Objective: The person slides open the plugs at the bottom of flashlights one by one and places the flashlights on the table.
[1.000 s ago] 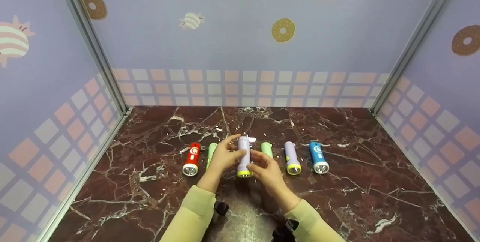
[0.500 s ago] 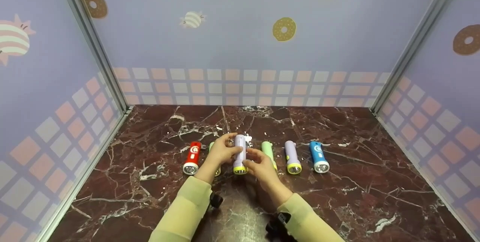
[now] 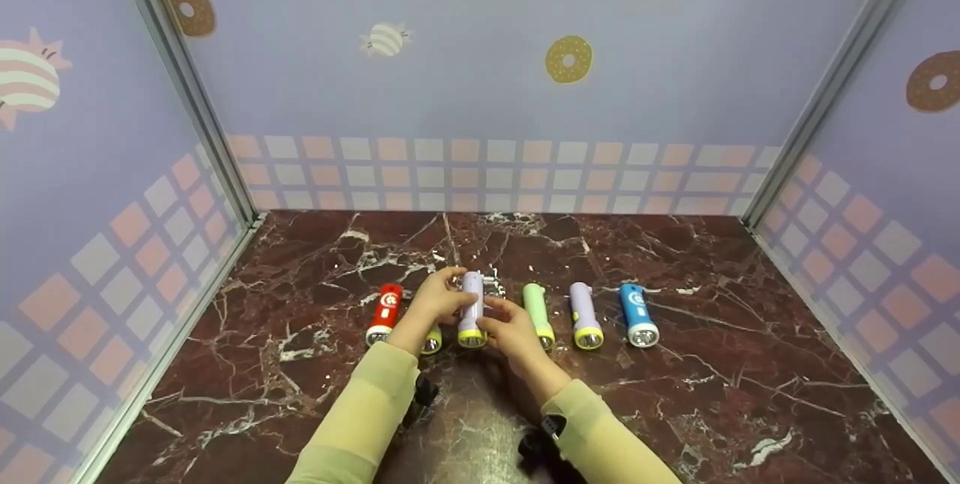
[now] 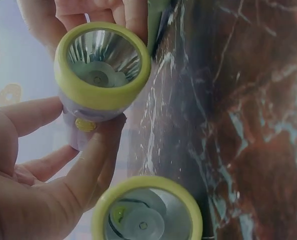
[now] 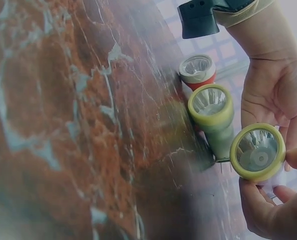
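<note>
Between both hands is a purple flashlight with a yellow rim, its lens facing me. My left hand grips its barrel from the left. From the right, my right hand pinches it near the lens end with thumb and fingers. The right wrist view shows the lens end apart from the tabletop. A yellow slide switch is visible on its side in the left wrist view. Just left lies a green flashlight, mostly hidden by my left hand in the head view.
In the same row lie a red flashlight at the left, then a second green flashlight, another purple flashlight and a blue flashlight at the right. The marbled table has patterned walls around it.
Both hands have moved slightly left with the purple flashlight between them. More of the green flashlight on the right now shows, while my left arm covers part of the red one.
</note>
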Available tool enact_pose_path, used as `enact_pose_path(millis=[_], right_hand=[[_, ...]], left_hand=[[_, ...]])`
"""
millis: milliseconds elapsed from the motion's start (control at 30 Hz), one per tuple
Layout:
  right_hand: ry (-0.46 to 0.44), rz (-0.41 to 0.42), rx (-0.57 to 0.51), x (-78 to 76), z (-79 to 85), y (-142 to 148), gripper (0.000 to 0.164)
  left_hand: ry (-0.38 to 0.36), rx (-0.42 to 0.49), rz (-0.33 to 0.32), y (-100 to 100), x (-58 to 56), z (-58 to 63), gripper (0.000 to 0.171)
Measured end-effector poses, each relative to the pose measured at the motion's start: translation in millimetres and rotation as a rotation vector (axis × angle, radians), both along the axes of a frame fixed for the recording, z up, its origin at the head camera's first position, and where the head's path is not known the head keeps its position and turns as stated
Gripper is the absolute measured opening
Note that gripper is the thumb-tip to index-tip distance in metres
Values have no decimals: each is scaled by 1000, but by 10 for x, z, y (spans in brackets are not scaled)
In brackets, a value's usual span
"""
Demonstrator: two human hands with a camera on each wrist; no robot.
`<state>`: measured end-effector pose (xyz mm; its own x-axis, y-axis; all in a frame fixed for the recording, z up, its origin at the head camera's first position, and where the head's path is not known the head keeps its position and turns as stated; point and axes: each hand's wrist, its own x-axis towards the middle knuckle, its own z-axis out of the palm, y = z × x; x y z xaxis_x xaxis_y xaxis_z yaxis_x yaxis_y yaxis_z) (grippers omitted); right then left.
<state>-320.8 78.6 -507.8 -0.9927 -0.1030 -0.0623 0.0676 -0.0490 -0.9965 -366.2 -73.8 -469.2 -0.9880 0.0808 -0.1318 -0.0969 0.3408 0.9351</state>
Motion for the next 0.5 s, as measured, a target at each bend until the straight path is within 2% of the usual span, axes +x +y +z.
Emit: enact_pose_path(millis=[333, 500], right_hand=[[-32, -3, 41, -67, -68, -51, 53], [-39, 6, 41, -80, -82, -64, 52]], left_hand=[[-47, -60, -7, 1, -59, -9, 64], [-40, -149, -16, 13, -74, -10, 64]])
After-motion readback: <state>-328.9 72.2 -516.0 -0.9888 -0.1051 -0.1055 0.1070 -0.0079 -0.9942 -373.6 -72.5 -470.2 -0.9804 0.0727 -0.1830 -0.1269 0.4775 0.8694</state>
